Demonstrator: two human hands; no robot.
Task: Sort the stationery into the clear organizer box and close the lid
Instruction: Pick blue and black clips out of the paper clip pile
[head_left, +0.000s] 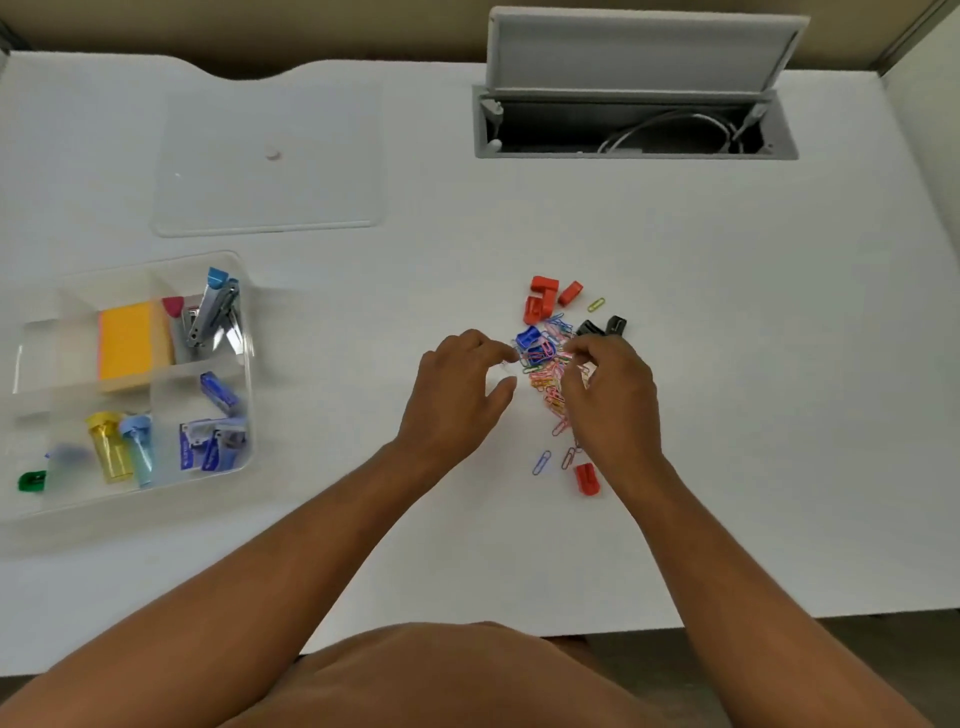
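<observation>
A heap of coloured paper clips (545, 371) lies mid-table with red binder clips (543, 299), a blue one (530, 338) and black ones (615, 325) at its far side. My left hand (457, 395) is at the heap's left edge, fingertips curled toward the clips. My right hand (610, 395) covers the heap's right side with fingers bent onto it; what either hand pinches is hidden. The clear organizer box (244, 322) stands at the left, holding sticky notes (130, 345), a stapler (215, 312) and staple boxes (210, 447). Its clear lid (270, 208) lies flat behind it.
One red binder clip (587, 478) and two loose paper clips (543, 461) lie nearer to me. A green sharpener (32, 480) sits at the box's left end. An open grey cable hatch (634, 124) is set into the far table.
</observation>
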